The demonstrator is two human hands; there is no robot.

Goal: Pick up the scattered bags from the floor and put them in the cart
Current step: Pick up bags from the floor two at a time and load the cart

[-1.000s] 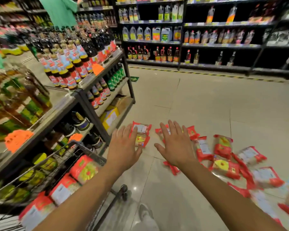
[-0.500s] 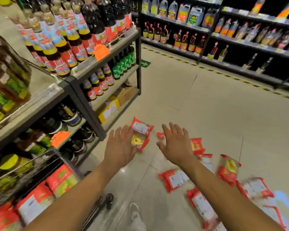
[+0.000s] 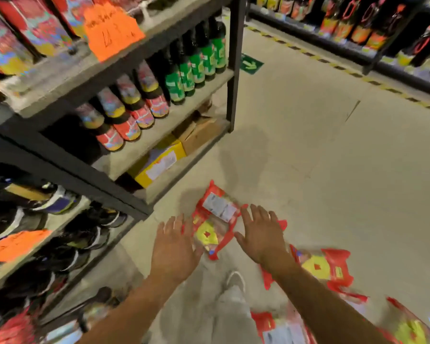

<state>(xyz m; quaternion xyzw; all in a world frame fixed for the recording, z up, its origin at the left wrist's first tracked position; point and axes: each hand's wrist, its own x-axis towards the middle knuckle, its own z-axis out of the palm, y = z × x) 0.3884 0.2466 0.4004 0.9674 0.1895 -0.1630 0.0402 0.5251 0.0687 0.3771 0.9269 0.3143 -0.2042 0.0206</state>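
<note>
Two red and yellow bags [image 3: 215, 223] lie stacked on the floor near the shelf corner, the upper one showing a white label. My left hand [image 3: 174, 247] hovers open at their left side and my right hand [image 3: 260, 234] hovers open at their right side, fingers spread, neither holding anything. More red bags [image 3: 325, 268] lie scattered on the floor to the right and at the lower right [image 3: 281, 328]. The cart [image 3: 15, 328] shows only as a blurred corner at the bottom left with red bags in it.
A dark shelf unit [image 3: 124, 194] with bottles, jars and cardboard boxes [image 3: 159, 162] stands close on the left. My shoe [image 3: 235, 281] and grey trouser leg are below the hands. Another bottle shelf [image 3: 358, 33] runs along the far right, behind a striped floor line.
The view has dropped and moved forward toward the floor. Both hands have come down to either side of the stacked bags. The cart has slid almost out of view.
</note>
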